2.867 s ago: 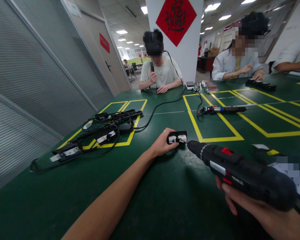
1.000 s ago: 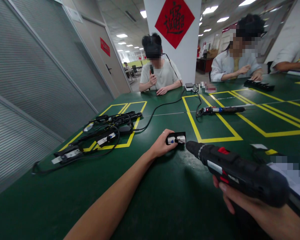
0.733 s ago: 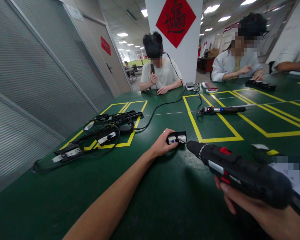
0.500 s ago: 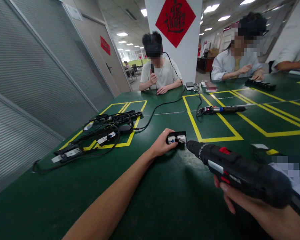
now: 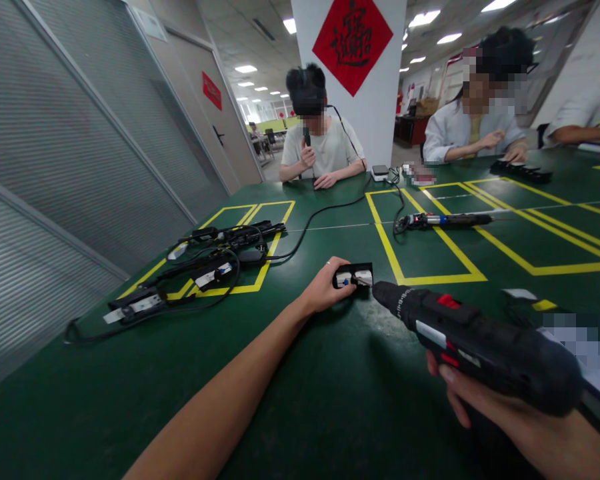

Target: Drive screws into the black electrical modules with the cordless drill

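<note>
My left hand (image 5: 329,287) grips a small black box-like housing (image 5: 367,269) on the green table, fingers round its left side. White parts and a bit of blue show in the housing's open face. In my right hand (image 5: 473,387) is a black power drill (image 5: 480,343) with red buttons, my fingers closed around its handle below the body. The drill's chuck points left at the housing, and its thin bit reaches into the open face. Exactly where the bit's tip touches is too small to tell.
Black cabled devices (image 5: 220,257) lie in a heap at the left. A pen-shaped tool with a blue band (image 5: 443,219) rests at the right inside yellow tape lines. A cable (image 5: 310,223) crosses the table. Two people (image 5: 325,143) (image 5: 475,133) sit opposite, handling small items.
Almost nothing differs. Both hands, the drill and the housing stay in place; the view has shifted very slightly.
</note>
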The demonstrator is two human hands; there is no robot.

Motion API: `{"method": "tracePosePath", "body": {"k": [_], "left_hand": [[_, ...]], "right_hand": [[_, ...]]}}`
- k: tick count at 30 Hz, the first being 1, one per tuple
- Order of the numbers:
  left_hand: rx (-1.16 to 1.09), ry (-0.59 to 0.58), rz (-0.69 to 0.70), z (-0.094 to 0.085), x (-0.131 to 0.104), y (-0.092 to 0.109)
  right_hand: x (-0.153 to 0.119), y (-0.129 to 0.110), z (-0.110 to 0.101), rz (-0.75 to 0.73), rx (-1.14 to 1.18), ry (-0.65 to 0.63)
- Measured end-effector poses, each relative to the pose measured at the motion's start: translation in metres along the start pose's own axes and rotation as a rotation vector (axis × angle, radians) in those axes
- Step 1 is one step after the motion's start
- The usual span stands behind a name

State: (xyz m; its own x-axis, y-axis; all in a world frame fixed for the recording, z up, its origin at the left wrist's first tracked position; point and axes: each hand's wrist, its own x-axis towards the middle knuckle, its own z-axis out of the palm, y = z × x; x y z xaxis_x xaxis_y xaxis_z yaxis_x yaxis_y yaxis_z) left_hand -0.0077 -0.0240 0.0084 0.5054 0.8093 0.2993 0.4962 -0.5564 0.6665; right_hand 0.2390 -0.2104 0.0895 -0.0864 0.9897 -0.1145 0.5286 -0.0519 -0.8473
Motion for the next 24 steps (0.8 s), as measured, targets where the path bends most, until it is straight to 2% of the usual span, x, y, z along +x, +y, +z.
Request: {"method": "tracePosePath", "body": {"k": [13, 24], "left_hand": [[-0.014, 0.023, -0.026, 0.0034, 0.0021, -0.0068], [-0.020, 0.029, -0.026, 0.0022, 0.0021, -0.0035]], "right_hand": [[0.0014, 0.0058, 0.0016, -0.021, -0.008, 0.044], [0.0009, 0.0034, 0.0034, -0.054, 0.001, 0.052]]}}
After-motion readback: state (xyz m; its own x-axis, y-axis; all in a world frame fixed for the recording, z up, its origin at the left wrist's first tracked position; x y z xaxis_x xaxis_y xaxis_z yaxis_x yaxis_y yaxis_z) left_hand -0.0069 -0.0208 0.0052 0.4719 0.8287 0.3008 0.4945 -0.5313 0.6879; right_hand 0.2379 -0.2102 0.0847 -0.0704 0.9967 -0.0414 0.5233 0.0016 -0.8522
